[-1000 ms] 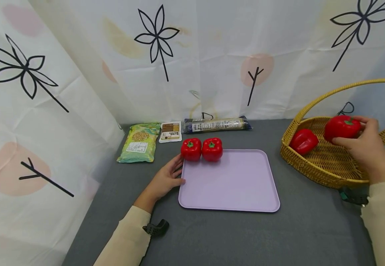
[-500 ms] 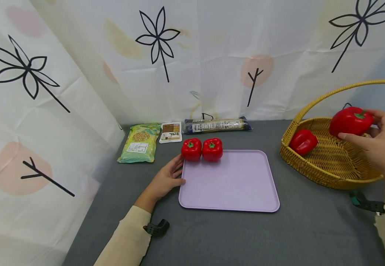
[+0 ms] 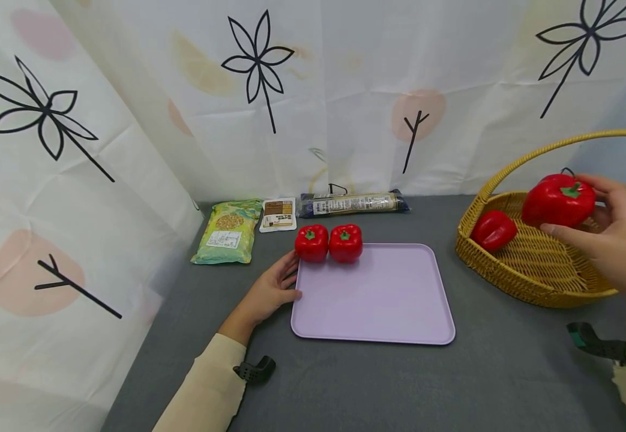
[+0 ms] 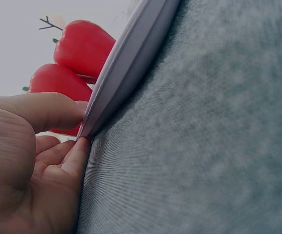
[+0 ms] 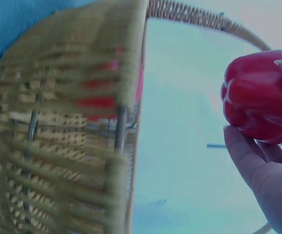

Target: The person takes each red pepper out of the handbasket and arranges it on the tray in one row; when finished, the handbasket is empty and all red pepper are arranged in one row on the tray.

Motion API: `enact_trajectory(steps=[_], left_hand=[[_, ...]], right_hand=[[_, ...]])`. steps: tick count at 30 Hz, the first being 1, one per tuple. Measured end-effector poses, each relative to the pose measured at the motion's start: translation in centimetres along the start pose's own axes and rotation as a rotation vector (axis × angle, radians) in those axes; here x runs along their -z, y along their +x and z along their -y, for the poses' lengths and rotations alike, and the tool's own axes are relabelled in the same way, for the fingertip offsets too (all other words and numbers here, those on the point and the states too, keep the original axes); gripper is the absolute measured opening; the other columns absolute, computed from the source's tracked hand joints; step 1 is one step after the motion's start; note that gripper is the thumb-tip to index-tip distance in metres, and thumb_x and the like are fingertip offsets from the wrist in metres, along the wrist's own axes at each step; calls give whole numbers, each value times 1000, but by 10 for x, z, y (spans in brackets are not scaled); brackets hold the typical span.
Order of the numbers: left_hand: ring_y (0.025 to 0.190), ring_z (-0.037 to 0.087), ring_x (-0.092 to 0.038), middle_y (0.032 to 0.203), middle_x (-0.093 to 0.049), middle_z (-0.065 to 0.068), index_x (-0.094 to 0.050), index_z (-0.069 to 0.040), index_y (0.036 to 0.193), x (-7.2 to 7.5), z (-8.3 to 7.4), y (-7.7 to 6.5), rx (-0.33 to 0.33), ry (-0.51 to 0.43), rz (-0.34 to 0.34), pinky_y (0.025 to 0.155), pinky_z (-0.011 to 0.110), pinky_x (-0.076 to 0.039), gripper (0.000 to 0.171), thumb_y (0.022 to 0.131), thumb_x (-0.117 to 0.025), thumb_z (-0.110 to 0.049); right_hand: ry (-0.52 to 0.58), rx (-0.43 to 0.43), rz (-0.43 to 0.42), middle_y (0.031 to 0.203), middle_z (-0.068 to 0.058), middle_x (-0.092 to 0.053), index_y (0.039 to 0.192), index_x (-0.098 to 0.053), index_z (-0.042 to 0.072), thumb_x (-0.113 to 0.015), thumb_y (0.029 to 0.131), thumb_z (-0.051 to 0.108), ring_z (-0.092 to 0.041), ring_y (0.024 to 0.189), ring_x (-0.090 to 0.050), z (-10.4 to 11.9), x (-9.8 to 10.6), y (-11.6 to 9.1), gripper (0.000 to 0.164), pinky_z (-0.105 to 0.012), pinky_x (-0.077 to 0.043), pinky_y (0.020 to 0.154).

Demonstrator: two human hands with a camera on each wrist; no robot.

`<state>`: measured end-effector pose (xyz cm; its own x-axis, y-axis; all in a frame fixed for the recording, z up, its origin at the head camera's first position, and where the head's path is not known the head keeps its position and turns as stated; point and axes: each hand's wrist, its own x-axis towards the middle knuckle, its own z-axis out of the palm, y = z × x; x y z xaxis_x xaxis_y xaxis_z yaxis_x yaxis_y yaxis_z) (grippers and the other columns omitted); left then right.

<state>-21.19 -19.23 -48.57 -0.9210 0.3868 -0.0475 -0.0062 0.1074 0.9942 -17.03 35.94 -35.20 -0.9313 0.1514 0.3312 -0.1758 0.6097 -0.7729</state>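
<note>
My right hand (image 3: 617, 231) grips a red bell pepper (image 3: 558, 201) above a yellow woven basket (image 3: 534, 294). In the right wrist view, thumb and fingers hold this pepper (image 5: 260, 97) from opposite sides, clear of the weave. Another red bell pepper (image 3: 494, 231) lies at the basket's left end. My left hand (image 3: 269, 290) touches the left edge of a lilac tray (image 3: 374, 300), its fingers fairly straight. The left wrist view has the thumb (image 4: 58, 111) against the tray's rim. Two red bell peppers (image 3: 311, 243) (image 3: 346, 243) stand side by side at the tray's back left corner.
Behind the tray lie a green-yellow bag (image 3: 227, 231), a small brown-and-white packet (image 3: 278, 214) and a long dark package (image 3: 353, 203). The basket's tall handle (image 3: 566, 139) arches over its opening. White printed cloth (image 3: 345, 90) hangs behind the grey table (image 3: 399, 390).
My right hand lifted the bell pepper up and right from inside the basket, then brought it slightly left. The left hand, tray and other peppers stay in place.
</note>
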Motion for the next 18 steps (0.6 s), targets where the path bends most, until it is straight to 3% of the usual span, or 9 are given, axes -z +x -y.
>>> enact_trajectory(steps=[5,8,12,18], left_hand=[[161,29,-28,177,-25,13,-21,-3,173,0,1,0,-3,0,3,122,42,-37,99,91,-71,19],[160,29,-29,177,-26,12,-22,-5,173,0,2,0,0,4,0,122,41,-37,98,91,-71,18],[160,28,-30,177,-27,11,-21,-6,174,0,2,1,2,10,-2,121,41,-38,99,91,-71,18],[160,28,-29,177,-26,11,-21,-5,173,0,0,0,4,11,3,122,41,-38,99,91,-71,18]], right_hand=[[53,34,92,165,-19,-32,175,-21,19,-73,100,-6,-11,137,-48,12,-9,-3,94,-2,-44,88],[77,54,139,155,-11,-38,174,-22,17,-76,96,-11,-4,125,-47,15,-18,-4,99,-3,-46,86],[119,85,212,150,-1,-41,172,-24,11,-79,92,-14,-6,124,-47,17,-34,-3,100,-5,-49,86],[179,159,340,154,-14,-38,168,-26,5,-80,92,-11,-12,126,-48,20,-61,-5,95,-9,-51,89]])
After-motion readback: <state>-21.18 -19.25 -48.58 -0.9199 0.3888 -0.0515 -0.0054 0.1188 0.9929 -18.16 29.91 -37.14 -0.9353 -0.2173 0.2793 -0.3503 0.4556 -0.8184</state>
